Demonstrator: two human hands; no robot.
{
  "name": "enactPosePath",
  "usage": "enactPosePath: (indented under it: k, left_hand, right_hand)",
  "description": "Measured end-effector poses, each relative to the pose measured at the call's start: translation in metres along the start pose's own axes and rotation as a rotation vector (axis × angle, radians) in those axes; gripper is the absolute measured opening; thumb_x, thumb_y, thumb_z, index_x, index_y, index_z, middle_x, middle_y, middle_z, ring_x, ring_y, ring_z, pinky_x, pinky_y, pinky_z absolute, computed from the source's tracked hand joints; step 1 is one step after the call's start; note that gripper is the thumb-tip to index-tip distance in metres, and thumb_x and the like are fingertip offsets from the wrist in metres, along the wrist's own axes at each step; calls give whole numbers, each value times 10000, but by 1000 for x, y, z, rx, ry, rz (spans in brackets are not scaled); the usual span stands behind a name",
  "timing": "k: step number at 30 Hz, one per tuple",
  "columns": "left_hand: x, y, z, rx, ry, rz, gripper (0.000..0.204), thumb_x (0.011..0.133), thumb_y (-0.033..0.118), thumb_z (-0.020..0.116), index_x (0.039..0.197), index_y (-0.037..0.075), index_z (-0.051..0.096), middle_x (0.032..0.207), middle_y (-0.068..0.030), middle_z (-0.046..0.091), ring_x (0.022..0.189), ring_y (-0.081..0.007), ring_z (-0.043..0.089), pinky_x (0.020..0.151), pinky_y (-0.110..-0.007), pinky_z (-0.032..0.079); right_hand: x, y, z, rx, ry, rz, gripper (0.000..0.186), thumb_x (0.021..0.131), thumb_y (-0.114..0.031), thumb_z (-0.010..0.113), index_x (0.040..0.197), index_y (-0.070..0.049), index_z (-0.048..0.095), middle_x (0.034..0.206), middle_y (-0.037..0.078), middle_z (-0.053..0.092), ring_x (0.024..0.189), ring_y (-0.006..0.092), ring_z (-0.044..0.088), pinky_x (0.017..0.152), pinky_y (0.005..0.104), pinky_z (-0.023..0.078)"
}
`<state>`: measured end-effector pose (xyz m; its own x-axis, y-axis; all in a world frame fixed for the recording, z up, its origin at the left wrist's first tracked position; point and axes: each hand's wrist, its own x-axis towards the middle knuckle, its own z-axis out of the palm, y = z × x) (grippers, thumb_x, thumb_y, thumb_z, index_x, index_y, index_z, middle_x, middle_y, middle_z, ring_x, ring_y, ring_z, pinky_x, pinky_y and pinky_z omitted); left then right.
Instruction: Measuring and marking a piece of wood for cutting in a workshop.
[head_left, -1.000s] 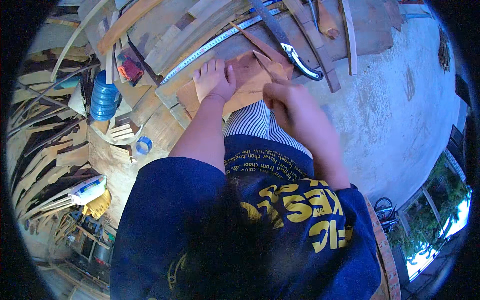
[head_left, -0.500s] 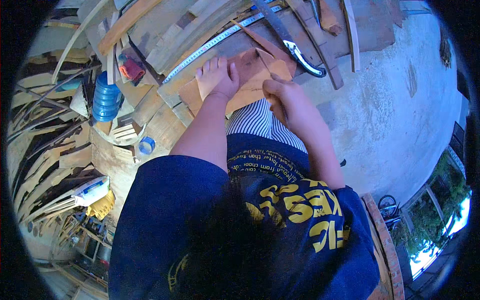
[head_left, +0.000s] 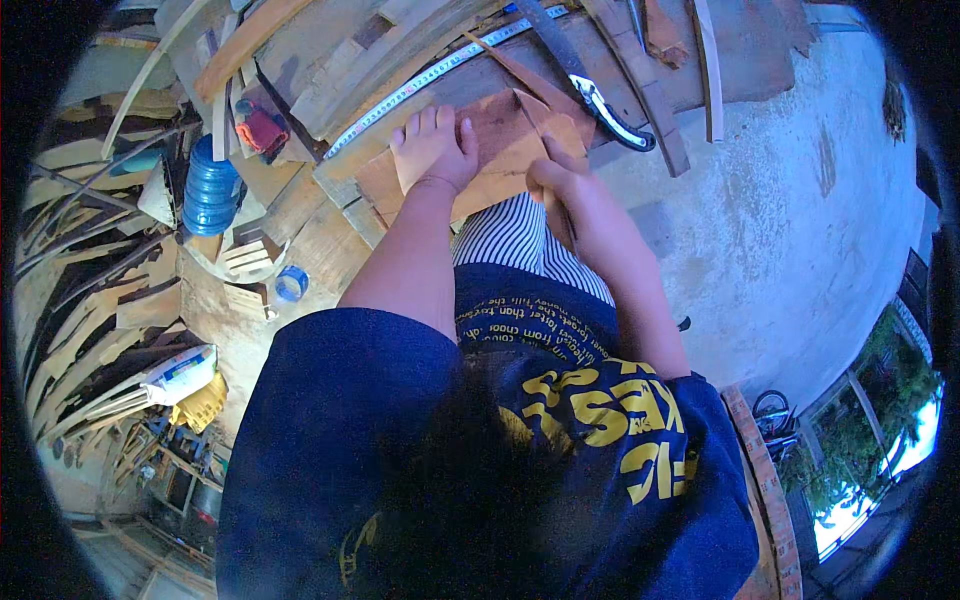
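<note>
A flat brown wooden board (head_left: 495,140) lies across the near edge of the work surface, above my striped trousers. My left hand (head_left: 434,150) rests flat on its left part, fingers stretched and thumb apart. At the board's right side, my right hand (head_left: 572,198) is closed round the handle of a narrow-bladed hand tool (head_left: 530,118). Its thin blade points away from me over the board; whether it is a knife or a saw is unclear. Just beyond lies a pruning saw (head_left: 603,108) with a dark blade and a curved black-and-white handle.
A tape measure (head_left: 425,80) lies extended beyond the board, among several wooden strips (head_left: 640,85). To the left are a red cloth-like item (head_left: 262,130), a blue ribbed plastic bottle (head_left: 210,195), a blue roll (head_left: 292,284) and stacked wood offcuts (head_left: 85,320).
My right hand has shifted slightly at the board's right side, still round the tool. My left hand stays flat on the board.
</note>
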<state>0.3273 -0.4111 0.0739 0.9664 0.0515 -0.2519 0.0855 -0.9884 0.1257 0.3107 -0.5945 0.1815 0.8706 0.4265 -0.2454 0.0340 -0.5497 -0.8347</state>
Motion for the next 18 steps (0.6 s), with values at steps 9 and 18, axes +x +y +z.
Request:
enactPosePath:
  k: [9, 18]
  left_hand:
    - [1, 5, -4, 8, 5, 19, 348, 870, 365, 415, 1048, 96, 547, 1117, -84, 549, 1066, -235, 493, 910, -414, 332]
    - [0, 0, 0, 24, -11, 0, 344, 862, 360, 427, 1060, 103, 540, 1115, -74, 553, 1064, -230, 499, 907, -419, 338]
  right_hand:
    - [20, 26, 11, 99, 3, -58, 106, 703, 58, 471, 801, 21, 453, 808, 244, 477, 861, 425, 521, 863, 420, 402]
    - [6, -10, -27, 118, -72, -58, 105, 680, 92, 424, 757, 24, 404, 651, 179, 413, 671, 382, 445, 818, 377, 421]
